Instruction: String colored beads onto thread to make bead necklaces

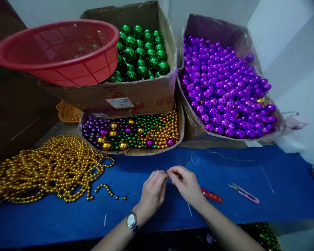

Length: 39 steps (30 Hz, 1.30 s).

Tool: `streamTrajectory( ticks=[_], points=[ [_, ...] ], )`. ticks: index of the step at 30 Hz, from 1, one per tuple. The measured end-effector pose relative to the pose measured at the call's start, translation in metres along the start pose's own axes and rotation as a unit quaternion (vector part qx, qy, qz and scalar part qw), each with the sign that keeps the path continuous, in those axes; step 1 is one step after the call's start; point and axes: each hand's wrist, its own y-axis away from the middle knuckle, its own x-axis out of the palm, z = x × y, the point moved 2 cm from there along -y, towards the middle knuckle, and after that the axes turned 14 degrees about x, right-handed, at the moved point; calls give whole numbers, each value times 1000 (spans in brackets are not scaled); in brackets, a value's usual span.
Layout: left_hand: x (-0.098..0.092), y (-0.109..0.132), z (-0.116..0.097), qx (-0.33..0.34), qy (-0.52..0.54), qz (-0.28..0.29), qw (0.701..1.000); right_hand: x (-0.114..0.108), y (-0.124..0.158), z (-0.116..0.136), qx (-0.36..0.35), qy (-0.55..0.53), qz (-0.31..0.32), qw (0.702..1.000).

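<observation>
My left hand (153,190), with a wristwatch (131,221) on its wrist, is closed in a pinch; what it holds is hidden. Its fingertips meet those of my right hand (187,186), also pinched shut, above the blue cloth. A thin, needle-like tip (166,169) shows where the fingers meet. White thread (195,161) loops out behind my right hand and runs off to the right. Beside that hand lies a small red packet (211,196). Farther right are pink thread snips (244,193). Left of my left hand lies a short gold bead string (107,188) with a loose thread end.
A heap of gold bead strands (49,167) covers the left side. At the back stand a carton of mixed small beads (131,152), a carton of green balls (146,94) with a red basket (78,71) on it, and a carton of purple balls (196,120).
</observation>
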Motion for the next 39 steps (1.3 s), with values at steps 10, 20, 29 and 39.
streamTrajectory(
  ticks=[10,20,29,39],
  points=[
    [-21,-22,-2,-189,429,-146,871,0,10,35,-132,90,-129,979],
    [-39,-32,-12,-210,428,21,879,-8,15,35,-55,-119,-51,990],
    [-35,-10,3,-234,198,43,951,-12,15,-23,82,-181,-73,977],
    [-28,-13,-1,-174,130,77,973,5,20,-3,-90,61,47,993]
  ],
)
